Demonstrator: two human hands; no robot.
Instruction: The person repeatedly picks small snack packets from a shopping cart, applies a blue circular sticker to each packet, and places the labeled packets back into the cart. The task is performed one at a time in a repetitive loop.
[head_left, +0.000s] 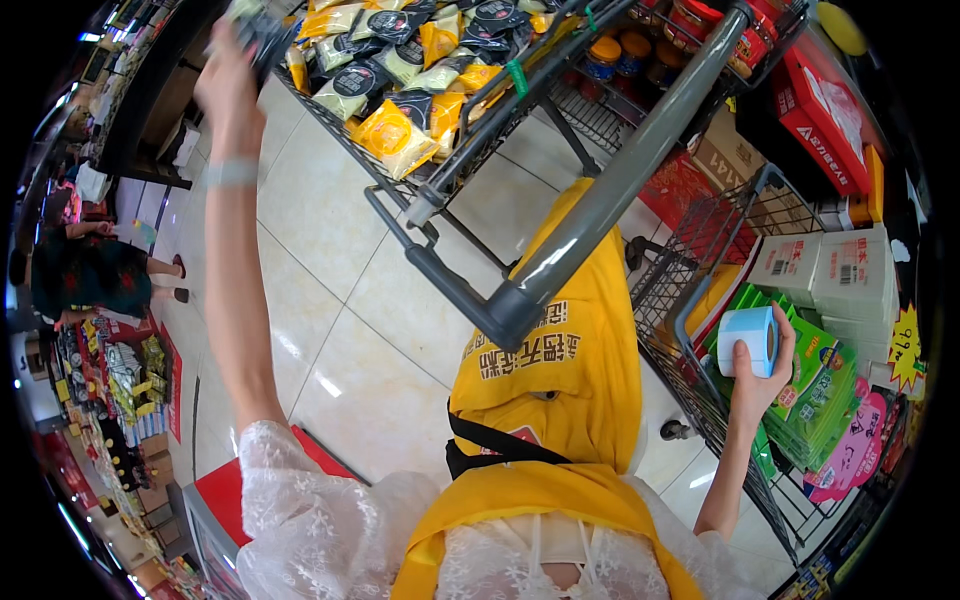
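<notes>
My left hand (231, 101) is stretched far forward on the left. A dark, blurred object, likely a snack packet (262, 37), is in its grip. Beside it, a wire shopping cart (352, 154) is heaped with small yellow, black and pale green snack packets (394, 139). Over on the right, my right hand (761, 386) grips a roll of white-blue sticker labels (739, 343), fingers wrapped around its side. That roll is above a second wire cart (679, 360) holding green packages (814, 382).
The cart's grey handle (615, 180) crosses in front of my yellow apron (555, 405). White paper bundles (855, 277) and a red box (821, 120) stand at right. A person (94, 270) is on the tiled floor (337, 285) at left, near stocked shelves (112, 405).
</notes>
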